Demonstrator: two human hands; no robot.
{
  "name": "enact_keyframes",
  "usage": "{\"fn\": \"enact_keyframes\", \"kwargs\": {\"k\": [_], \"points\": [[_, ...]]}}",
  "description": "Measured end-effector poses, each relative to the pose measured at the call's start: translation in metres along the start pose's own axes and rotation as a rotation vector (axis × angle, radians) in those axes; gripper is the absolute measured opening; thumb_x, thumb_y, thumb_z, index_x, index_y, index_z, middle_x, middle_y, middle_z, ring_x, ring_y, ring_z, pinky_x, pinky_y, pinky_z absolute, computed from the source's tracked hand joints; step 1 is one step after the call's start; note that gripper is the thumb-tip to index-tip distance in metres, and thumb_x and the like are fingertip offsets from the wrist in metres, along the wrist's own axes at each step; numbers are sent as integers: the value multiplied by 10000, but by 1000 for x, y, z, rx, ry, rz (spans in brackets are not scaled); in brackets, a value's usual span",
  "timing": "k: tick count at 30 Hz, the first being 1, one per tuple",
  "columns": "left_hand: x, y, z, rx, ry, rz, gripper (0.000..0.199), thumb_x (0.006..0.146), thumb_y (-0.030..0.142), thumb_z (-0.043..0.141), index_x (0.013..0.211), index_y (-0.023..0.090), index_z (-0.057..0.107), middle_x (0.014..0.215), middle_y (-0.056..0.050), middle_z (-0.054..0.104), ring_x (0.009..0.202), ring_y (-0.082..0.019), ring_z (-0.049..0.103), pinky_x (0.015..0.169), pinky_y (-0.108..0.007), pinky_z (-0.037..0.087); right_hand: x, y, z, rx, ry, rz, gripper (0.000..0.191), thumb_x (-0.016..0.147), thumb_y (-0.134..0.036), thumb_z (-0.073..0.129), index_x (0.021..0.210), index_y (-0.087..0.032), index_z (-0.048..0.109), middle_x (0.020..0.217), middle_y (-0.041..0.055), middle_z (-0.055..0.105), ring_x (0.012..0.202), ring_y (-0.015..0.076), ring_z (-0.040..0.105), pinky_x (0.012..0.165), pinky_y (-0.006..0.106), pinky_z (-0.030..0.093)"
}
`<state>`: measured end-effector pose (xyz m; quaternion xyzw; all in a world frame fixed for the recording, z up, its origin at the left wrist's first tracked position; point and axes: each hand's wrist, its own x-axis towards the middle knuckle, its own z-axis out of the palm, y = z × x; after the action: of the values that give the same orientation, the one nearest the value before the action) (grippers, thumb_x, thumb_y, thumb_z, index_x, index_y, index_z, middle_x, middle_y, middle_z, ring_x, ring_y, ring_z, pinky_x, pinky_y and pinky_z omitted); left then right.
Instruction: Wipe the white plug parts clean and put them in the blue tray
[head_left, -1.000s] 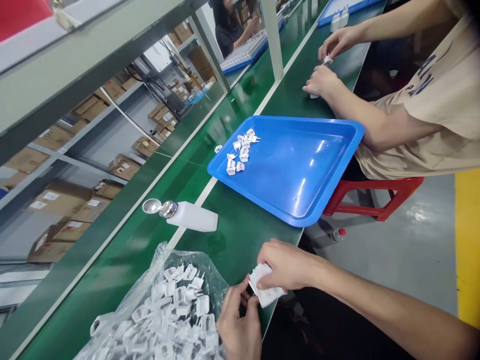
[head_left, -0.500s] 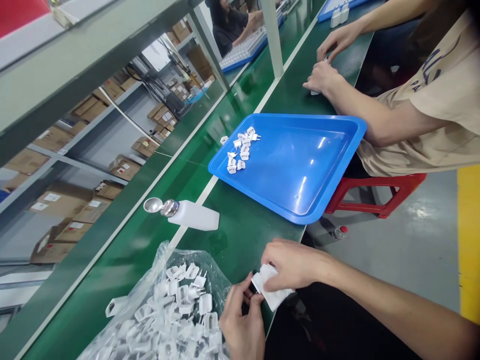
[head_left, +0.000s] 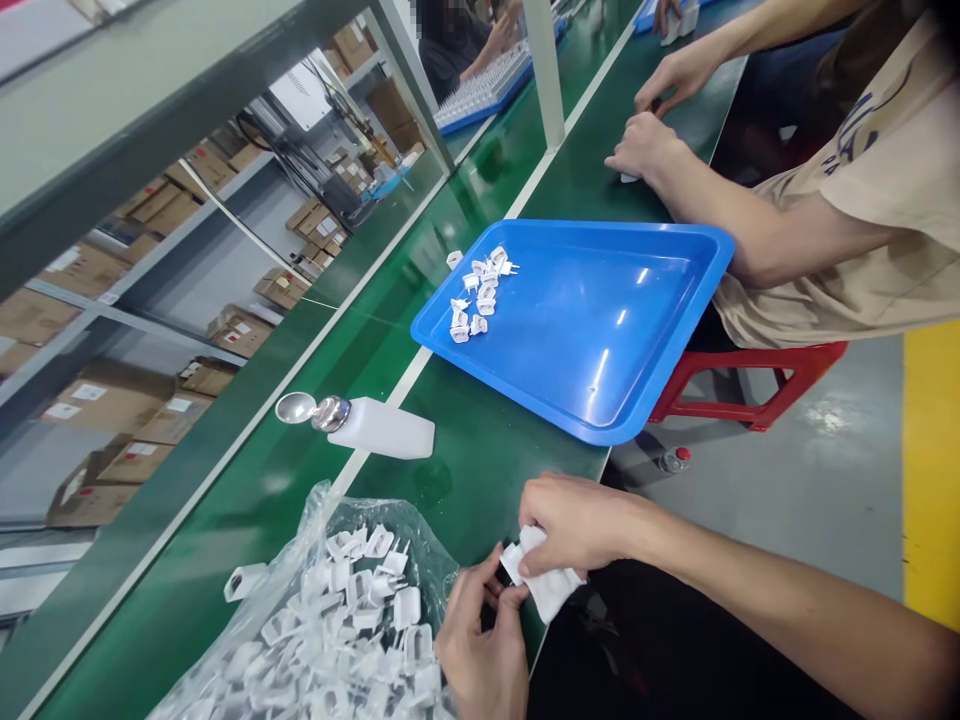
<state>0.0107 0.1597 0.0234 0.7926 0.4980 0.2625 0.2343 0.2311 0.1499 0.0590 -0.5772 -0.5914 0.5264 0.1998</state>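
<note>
Head view: pinching a white piece [head_left: 511, 562] at the fingertips of the left hand [head_left: 484, 640], long axis unclear; clamping a white cloth [head_left: 552, 594] along its right side with the right hand [head_left: 574, 525], short of the blue tray [head_left: 562, 330].

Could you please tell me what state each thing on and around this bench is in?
Left hand: pinching a small white piece
Right hand: gripping a bunched white cloth
Blue tray: flat, white plug pieces at one end
Plastic bag: crumpled, holding many plug pieces
Dispenser bottle: metal lid apparently open
Floor bottle: red-capped
</note>
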Motion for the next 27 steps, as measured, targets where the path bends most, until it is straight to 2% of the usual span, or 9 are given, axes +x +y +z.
{"fn": "enact_keyframes", "kwargs": {"k": [6, 13, 27], "points": [[-2, 7, 4, -23, 53, -60, 269, 806, 210, 619, 1011, 234, 792, 701, 19, 603, 618, -156, 553, 650, -269, 477, 2, -4, 1, 19, -19, 79, 251, 691, -364, 680, 529, -218, 554, 459, -39, 580, 439, 127, 550, 409, 237, 341], [-2, 11, 5, -32, 70, -67, 255, 802, 231, 631, 997, 233, 794, 698, 22, 596, 606, -155, 542, 640, -268, 469, 2, -6, -2, 32, -55, 111, 190, 670, -316, 678, 548, -213, 574, 476, -33, 593, 451, 136, 562, 417, 242, 355], [-3, 9, 4, -8, 55, -61, 275, 813, 215, 633, 1038, 240, 790, 707, 35, 589, 626, -145, 543, 662, -266, 451, 0, -9, -4, 38, -41, 105, 263, 670, -322, 685, 496, -217, 517, 455, -35, 576, 438, 124, 525, 401, 239, 324]]}}
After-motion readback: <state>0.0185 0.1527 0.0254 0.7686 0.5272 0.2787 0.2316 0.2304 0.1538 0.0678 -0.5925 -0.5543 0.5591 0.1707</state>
